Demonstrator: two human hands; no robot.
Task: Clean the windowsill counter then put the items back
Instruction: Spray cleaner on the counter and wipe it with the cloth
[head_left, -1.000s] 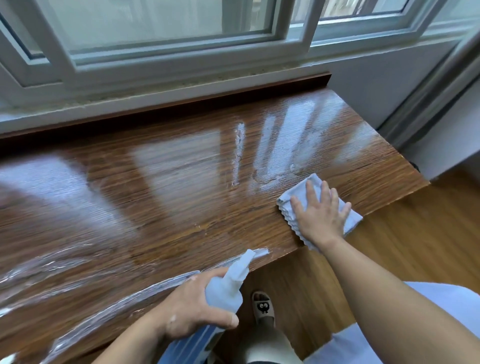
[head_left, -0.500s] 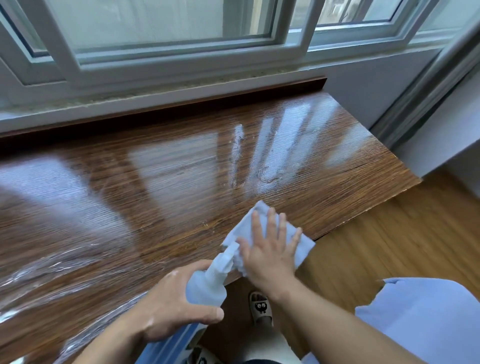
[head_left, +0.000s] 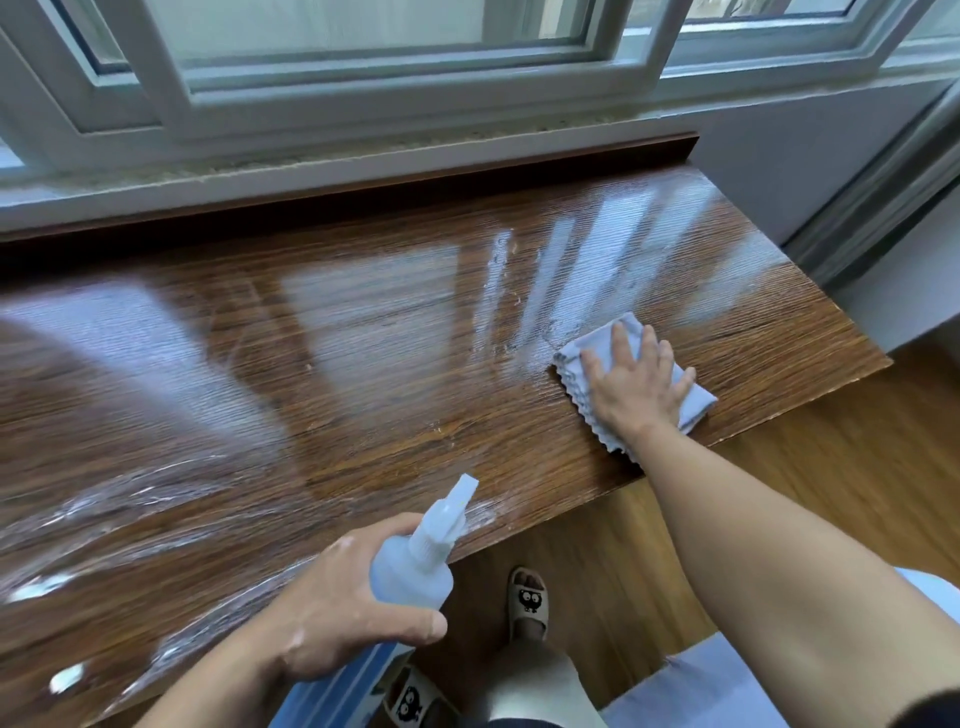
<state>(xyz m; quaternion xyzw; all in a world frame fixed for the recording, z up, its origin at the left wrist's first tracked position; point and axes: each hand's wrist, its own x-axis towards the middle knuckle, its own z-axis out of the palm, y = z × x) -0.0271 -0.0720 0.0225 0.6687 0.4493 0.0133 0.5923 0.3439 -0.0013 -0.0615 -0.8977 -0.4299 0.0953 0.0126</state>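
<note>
A glossy brown wooden windowsill counter (head_left: 363, 364) runs under the window, wet with streaks near its right end and front left. My right hand (head_left: 636, 387) presses flat, fingers spread, on a folded light blue cloth (head_left: 696, 402) near the counter's right front corner. My left hand (head_left: 343, 613) grips a pale blue spray bottle (head_left: 415, 566) at the front edge, its white nozzle (head_left: 457, 501) pointing up and right over the wood.
White window frames (head_left: 363, 98) and a grey ledge (head_left: 311, 166) back the counter. A grey wall and curtain track (head_left: 883, 182) stand at right. Below lies wood flooring (head_left: 831, 467), with my slippered foot (head_left: 527, 603) close to the counter's front edge.
My right hand slid the cloth from the front edge beside the bottle back out to the right and farther onto the counter. The left hand kept hold of the bottle.
</note>
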